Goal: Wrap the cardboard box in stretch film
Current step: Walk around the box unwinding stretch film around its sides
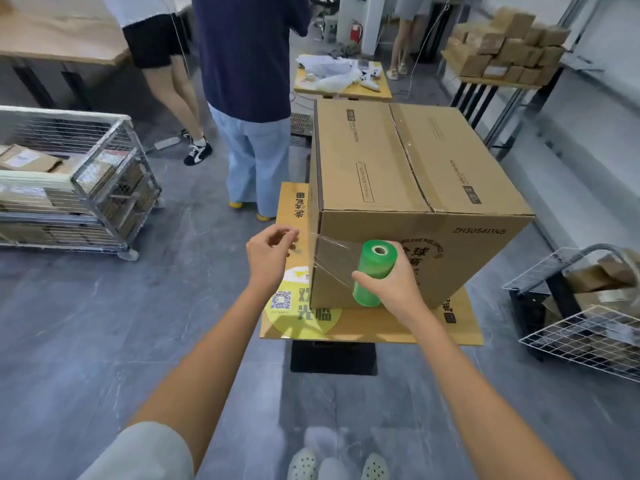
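Wrap seems just starting: right hand (393, 284) fingers clamp the green film roll (375, 263) against the cardboard box (408, 161); left hand (268, 254) fingers curled, hold unclear. Next likely: anchor film, circle box

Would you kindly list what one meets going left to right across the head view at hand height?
From the left: wire cage → left hand → film roll → wire trolley.

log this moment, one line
right hand: grips green film roll | film: stretched to cardboard box corner | left hand: curled near corner, hold unclear
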